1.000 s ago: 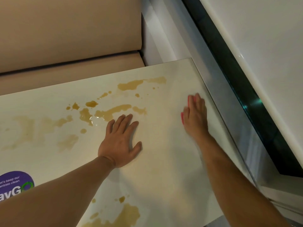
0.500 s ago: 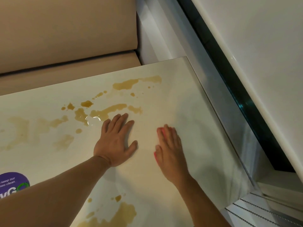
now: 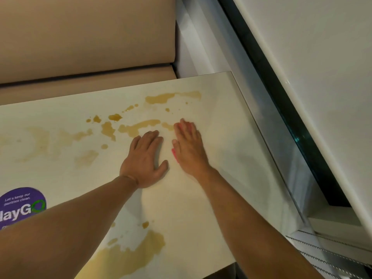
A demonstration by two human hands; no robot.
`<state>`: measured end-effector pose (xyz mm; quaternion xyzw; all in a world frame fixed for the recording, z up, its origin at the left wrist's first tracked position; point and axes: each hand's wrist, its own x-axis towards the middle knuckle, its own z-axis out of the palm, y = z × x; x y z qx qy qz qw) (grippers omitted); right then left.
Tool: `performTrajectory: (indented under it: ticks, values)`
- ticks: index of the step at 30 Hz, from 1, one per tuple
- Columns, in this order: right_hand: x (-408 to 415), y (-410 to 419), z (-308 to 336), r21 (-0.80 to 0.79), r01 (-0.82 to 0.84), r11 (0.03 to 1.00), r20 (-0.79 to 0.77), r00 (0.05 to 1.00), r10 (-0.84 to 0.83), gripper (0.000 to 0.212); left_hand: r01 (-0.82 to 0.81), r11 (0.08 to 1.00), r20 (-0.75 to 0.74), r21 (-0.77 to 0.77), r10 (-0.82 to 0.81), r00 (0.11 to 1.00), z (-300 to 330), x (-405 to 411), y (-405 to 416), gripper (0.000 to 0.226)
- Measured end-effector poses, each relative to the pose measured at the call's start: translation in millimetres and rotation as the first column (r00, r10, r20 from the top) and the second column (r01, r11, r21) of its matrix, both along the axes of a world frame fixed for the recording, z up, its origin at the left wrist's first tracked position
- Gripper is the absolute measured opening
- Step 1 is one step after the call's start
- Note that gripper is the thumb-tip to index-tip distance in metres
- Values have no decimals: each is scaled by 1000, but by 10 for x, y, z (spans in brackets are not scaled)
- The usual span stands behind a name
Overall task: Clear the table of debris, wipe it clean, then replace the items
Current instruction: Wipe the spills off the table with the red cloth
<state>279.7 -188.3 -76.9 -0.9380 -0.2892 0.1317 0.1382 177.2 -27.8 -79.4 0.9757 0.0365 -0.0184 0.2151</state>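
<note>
Pink cloth lies flat under the pressing right hand.

1 head cam, looking steeply down, close over the table, fwd toward the bench seat.

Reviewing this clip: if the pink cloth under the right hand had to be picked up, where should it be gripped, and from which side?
Probably at its exposed edge. The pink cloth lies flat on the table, mostly covered by the right hand, which presses it with straight fingers. Pink shows only past the fingertips and beside the thumb, so pinch the thumb-side edge, coming from the left.
</note>
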Motion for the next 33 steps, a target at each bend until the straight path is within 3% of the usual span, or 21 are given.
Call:
performTrajectory:
  ticks: [3, 6, 11, 18, 21, 25, 29, 33]
  values:
    - [-535, -289, -15, 30, -111, 993, 1, 994, 111, 61, -76, 988, 95, -137, 90, 991, 51, -57, 16, 77]
    - [-898, -862, -36, 15, -100, 995, 2, 995, 100, 62, -56, 991, 187, -125, 79, 979, 97, -93, 78, 70]
    - [-651, -1466, 48, -105, 96, 990, -2, 995, -97, 78, -202, 977, 30, 71, 200, 979, 54, -238, 407, 80]
    - [239, -604, -2, -72, 358, 931, 44, 933, -356, 81, -247, 957, -67, 149, 259, 964, -39, -231, 442, 81]
    - [231, 3, -19, -55, 253, 966, 49, 967, -251, 75, -247, 957, -58, 152, 258, 964, -48, -222, 456, 80]
    - [-255, 315, -26, 13, -8, 1000, 35, 999, 8, 68, -253, 955, -71, 154, 266, 961, -55, -219, 467, 79]
    - [-800, -223, -6, 24, -181, 983, 62, 982, 179, 60, -259, 960, -76, 108, 268, 960, -48, -217, 475, 72]
    - [-730, -906, -26, -23, -158, 987, 74, 984, 159, 59, -263, 961, -90, 88, 271, 958, -36, -213, 474, 71]
